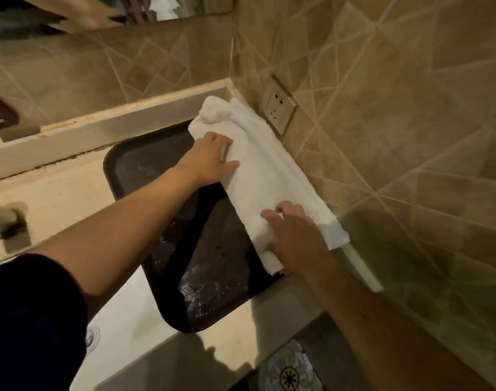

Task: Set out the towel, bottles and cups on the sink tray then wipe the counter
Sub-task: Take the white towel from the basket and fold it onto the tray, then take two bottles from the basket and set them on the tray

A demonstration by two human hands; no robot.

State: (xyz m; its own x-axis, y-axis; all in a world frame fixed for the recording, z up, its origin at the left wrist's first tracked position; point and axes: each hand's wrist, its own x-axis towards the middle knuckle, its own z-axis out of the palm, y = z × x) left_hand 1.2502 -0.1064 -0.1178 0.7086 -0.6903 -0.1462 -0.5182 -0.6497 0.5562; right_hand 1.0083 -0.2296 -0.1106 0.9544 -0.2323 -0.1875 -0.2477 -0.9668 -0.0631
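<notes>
Placing the towel. We see a folded white towel (265, 176) laid along the right edge of the black sink tray (134, 162), against the tiled side wall just below a wall socket (279, 107). The left hand (210, 159) lies flat and spread on the towel's far half, pressing rather than pinching. The right hand (296, 235) rests on the near end with its fingers curled over the roll's inner edge, a loose hold on the cloth. No bottles or cups are in view, so we judge the task to be at its first item.

To do this step well, we would keep both palms flat, square the long edge to the tray rim, and smooth the bunched far corner. The tray floor looks wet, so we would keep the towel on the rim side.

Legible writing: a dark object at the left edge (0, 117) reads "COLD", partly cut off; the socket shows no marking that we can read.
</notes>
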